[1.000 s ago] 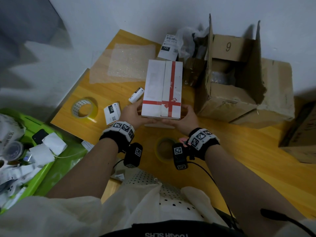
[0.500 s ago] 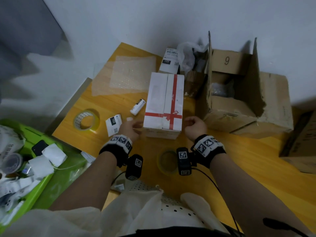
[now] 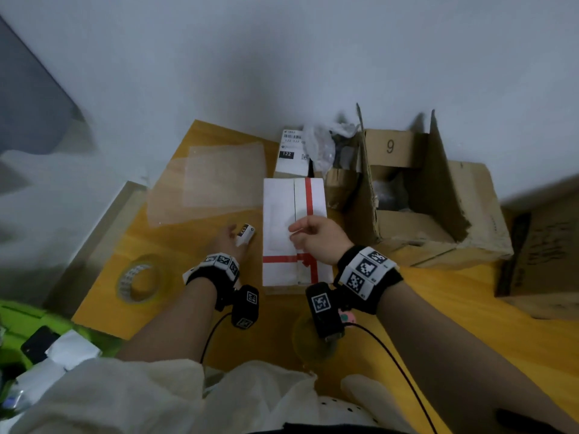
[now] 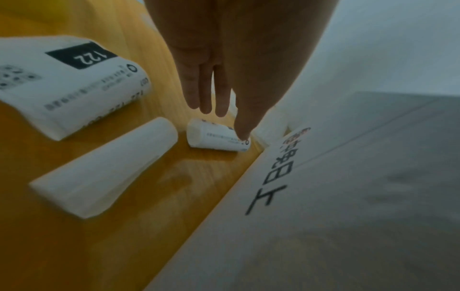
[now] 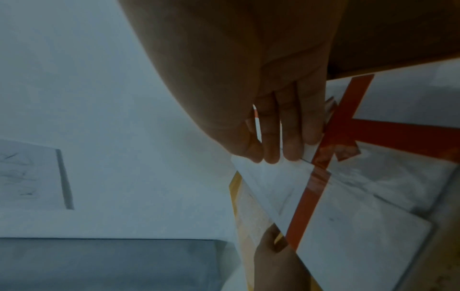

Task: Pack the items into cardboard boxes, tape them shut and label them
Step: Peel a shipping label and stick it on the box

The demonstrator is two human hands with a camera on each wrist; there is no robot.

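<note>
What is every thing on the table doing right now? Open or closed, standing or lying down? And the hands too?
White box with red ribbon print: closed, lying flat on the table.
Big cardboard box: open, flaps standing up.
Small white label roll: lying on its side, left hand's straight fingers touching it.
Tape roll: lying flat, untouched.
Plastic sheet: lying flat.
Right hand: over the white box, fingers curled; grip unclear.

A white box [image 3: 293,228] crossed by red stripes lies mid-frame on the yellow-orange counter [image 3: 438,308]; brown cardboard box [image 3: 416,195] at right, green tray [image 3: 18,317] lower left.
</note>
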